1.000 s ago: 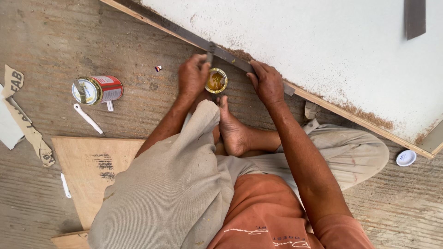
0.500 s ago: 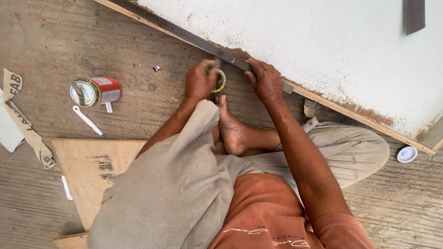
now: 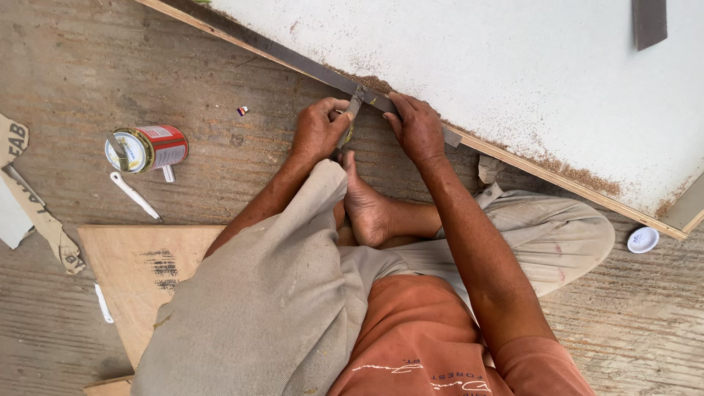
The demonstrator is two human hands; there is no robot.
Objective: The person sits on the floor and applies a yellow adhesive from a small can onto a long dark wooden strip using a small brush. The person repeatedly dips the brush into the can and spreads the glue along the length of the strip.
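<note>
A large white board [image 3: 477, 66] lies on the floor with a dark edging strip [image 3: 293, 57] along its near side and sawdust along that edge. My left hand [image 3: 319, 132] grips a small brush-like tool [image 3: 354, 103] whose tip touches the strip. A small yellow tin [image 3: 345, 136] is almost hidden under that hand. My right hand [image 3: 418, 128] presses flat on the strip just right of the tool, fingers spread. My bare foot [image 3: 364, 205] rests just below both hands.
A red can [image 3: 147, 149] lies on its side at the left, with a white stick [image 3: 134, 195] beside it. Below them sit a plywood piece [image 3: 139, 271] and cardboard scraps [image 3: 29, 213]. A white cap [image 3: 643, 240] lies at the right by the board's corner.
My left hand has lifted from the open yellow tin to the strip, bringing the tool up to the edge. The tin is now mostly covered. My right hand has stayed put.
</note>
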